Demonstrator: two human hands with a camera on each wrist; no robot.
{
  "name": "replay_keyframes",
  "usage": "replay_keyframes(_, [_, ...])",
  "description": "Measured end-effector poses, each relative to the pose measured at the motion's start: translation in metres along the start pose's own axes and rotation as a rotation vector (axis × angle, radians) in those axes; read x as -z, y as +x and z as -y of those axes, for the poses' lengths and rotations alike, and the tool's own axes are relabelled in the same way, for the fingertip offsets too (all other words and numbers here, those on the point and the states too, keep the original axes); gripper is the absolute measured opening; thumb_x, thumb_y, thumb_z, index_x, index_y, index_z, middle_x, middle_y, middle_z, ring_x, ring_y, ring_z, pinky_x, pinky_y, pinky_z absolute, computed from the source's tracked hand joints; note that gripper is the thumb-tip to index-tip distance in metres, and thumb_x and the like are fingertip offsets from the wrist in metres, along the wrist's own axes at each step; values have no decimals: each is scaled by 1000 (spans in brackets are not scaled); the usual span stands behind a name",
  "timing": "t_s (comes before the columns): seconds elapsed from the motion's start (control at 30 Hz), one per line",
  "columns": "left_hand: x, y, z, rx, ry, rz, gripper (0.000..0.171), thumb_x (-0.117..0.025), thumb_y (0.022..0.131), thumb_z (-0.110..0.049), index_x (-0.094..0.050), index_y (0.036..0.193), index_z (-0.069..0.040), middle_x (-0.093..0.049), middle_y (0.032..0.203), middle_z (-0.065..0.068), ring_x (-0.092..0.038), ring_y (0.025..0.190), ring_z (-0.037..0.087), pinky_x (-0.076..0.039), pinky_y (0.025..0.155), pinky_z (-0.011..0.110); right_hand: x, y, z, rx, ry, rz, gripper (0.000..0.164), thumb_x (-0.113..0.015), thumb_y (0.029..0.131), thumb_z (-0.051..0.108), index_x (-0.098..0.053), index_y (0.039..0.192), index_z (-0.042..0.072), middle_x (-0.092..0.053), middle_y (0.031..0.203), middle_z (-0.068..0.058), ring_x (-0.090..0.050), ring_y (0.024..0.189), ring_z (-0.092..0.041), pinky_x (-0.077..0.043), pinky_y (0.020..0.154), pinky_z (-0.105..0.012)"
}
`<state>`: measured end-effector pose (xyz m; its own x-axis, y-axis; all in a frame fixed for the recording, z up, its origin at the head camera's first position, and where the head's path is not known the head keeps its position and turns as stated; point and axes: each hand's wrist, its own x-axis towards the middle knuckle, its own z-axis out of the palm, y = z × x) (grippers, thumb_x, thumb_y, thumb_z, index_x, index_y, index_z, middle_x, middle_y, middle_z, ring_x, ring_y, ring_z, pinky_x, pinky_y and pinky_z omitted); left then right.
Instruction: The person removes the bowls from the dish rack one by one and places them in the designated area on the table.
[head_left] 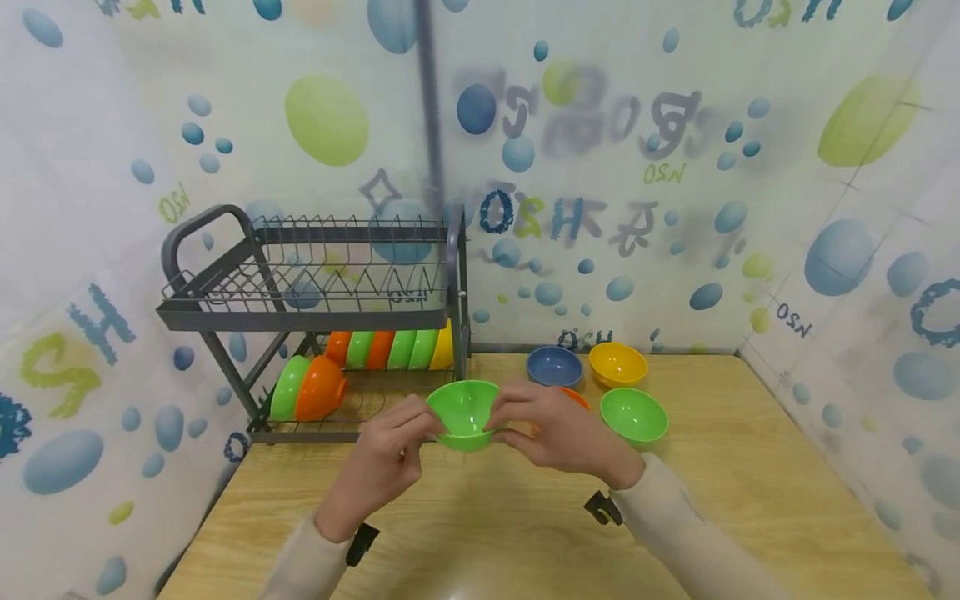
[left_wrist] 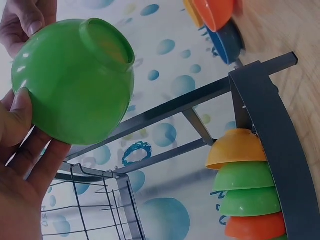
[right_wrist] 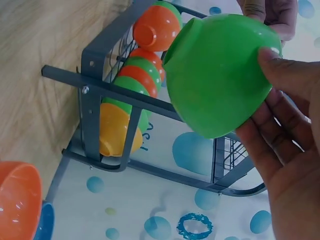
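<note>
A green bowl [head_left: 465, 414] is held up between both hands in front of the dish rack. My left hand [head_left: 386, 454] pinches its rim on the left side, thumb on the outer wall. On the opposite side my right hand [head_left: 551, 429] grips the rim in the same way. Both wrist views show the bowl's rounded underside and foot ring, with the left hand [left_wrist: 25, 165] and the right hand [right_wrist: 290, 115] each at its edge. Partly hidden behind the right hand is an orange bowl [head_left: 576, 397] on the table.
The grey two-tier dish rack [head_left: 303, 320] stands at the back left. Its lower tier holds a row of bowls [head_left: 381, 350] and a front pair with an orange bowl [head_left: 318, 390]. Right of it sit a blue bowl [head_left: 555, 367], a yellow bowl [head_left: 618, 365] and another green bowl [head_left: 634, 415].
</note>
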<state>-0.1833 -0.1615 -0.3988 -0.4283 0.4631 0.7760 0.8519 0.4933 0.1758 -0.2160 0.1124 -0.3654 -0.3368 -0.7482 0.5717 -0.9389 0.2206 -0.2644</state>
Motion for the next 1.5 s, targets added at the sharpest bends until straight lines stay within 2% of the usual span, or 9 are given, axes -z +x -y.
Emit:
replay_keyframes(0.27, [-9, -2, 0, -24, -80, 24, 33, -68, 86, 19, -73, 96, -11, -71, 102, -2, -63, 91, 14, -54, 87, 15, -2, -13, -1, 32, -21, -29, 15, -84, 84, 7, -78, 96, 15, -63, 92, 7, -54, 83, -5, -51, 73, -14])
replay_keyframes(0.4, [-14, -2, 2, -30, -102, 28, 35, -70, 84, 19, -75, 101, -12, -71, 106, 0, -65, 99, 15, -52, 94, 15, -2, -18, -2, 33, -35, -45, 13, -84, 85, 9, -79, 95, 16, -63, 91, 8, -55, 84, -5, -49, 76, -11])
replay_keyframes(0.63, [-18, 4, 2, 34, -133, 48, 32, -77, 86, 8, -74, 111, -12, -69, 117, 3, -64, 110, 17, -48, 100, 12, -1, -24, -8, 48, -58, -83, 18, -86, 81, 5, -79, 93, 15, -65, 91, 6, -56, 84, -6, -49, 79, -12])
replay_keyframes(0.73, [-20, 8, 6, 68, -148, 26, 31, -79, 87, 1, -72, 115, -9, -68, 122, 8, -64, 114, 19, -52, 101, 18, 1, -28, -11, 16, -64, -85, 20, -87, 79, 2, -80, 93, 15, -66, 93, 7, -58, 87, -6, -52, 80, -15])
replay_keyframes(0.87, [-26, 14, 17, 176, -145, -29, 33, -79, 90, -8, -71, 122, -9, -69, 123, 7, -65, 117, 20, -55, 102, 33, 6, -34, -14, -27, -79, -109, 21, -86, 79, 1, -80, 94, 15, -66, 93, 7, -57, 88, -5, -52, 79, -16])
replay_keyframes(1.0, [-32, 18, 31, 311, -185, -101, 32, -75, 94, -12, -69, 125, -5, -71, 122, 10, -68, 114, 25, -57, 99, 45, 11, -41, -18, -27, -79, -144, 22, -86, 78, -3, -80, 93, 13, -66, 91, 6, -55, 85, -6, -48, 76, -12])
replay_keyframes(1.13, [-35, 24, 41, 462, -264, -152, 33, -68, 100, -18, -67, 129, -2, -71, 124, 13, -71, 111, 29, -59, 95, 46, 15, -50, -23, -23, -59, -169, 24, -85, 77, -7, -80, 93, 10, -66, 90, 3, -56, 85, -9, -48, 76, -12])
replay_keyframes(1.27, [-37, 34, 48, 614, -360, -142, 41, -60, 105, -31, -62, 137, -6, -67, 133, 12, -69, 120, 28, -58, 99, 45, 19, -63, -28, -49, -67, -199, 29, -85, 74, -10, -80, 94, 11, -67, 92, 3, -56, 84, -10, -48, 76, -11])
replay_keyframes(1.5, [-40, 49, 54, 712, -422, -129, 45, -58, 105, -39, -63, 138, -10, -63, 143, 10, -60, 133, 27, -51, 108, 49, 25, -88, -38, -174, -163, -217, 32, -86, 72, -10, -80, 92, 15, -67, 92, 7, -58, 85, -8, -48, 80, -7])
